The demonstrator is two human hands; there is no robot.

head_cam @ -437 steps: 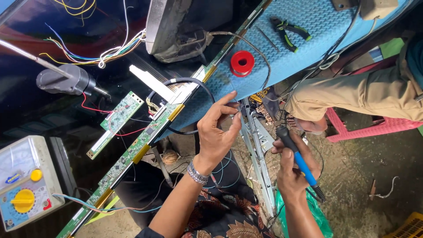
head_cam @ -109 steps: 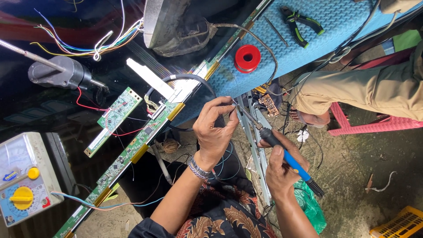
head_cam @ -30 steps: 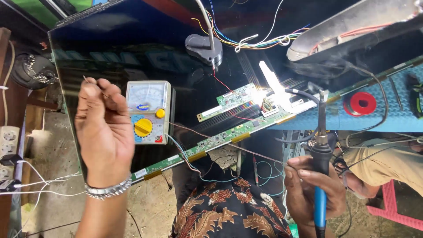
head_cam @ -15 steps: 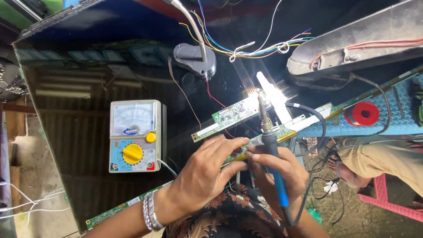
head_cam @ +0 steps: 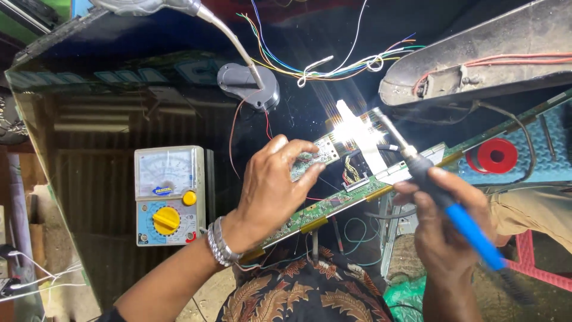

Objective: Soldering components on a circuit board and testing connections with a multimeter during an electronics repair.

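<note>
Soldering iron (head_cam: 444,200) with a blue handle sits in the right hand (head_cam: 444,229), fingers wrapped tight round the grip, tip angled up toward the bright glare at the white ribbon (head_cam: 363,143). Left hand (head_cam: 271,188) hovers over the small green board (head_cam: 316,156) with loosely curled fingers, the fingertips (head_cam: 310,149) touching its edge; can't tell if it's actually pinching anything. Metal bracelet (head_cam: 221,241) on that wrist.

The small board lies just above a long green strip board (head_cam: 357,194) running diagonally, low left to high right. All of it rests on a dark glossy panel (head_cam: 119,107).

Off to the left, well apart from the hands, stands an analog meter (head_cam: 168,195): pale boxy case, white dial face up top, small blue-and-yellow oval label under it, big yellow knob on a blue lower half. Red solder spool (head_cam: 496,155) sits on a blue mat (head_cam: 536,161) at right. Grey lamp base (head_cam: 247,86) and a bundle of coloured wires (head_cam: 333,59) are up top.
</note>
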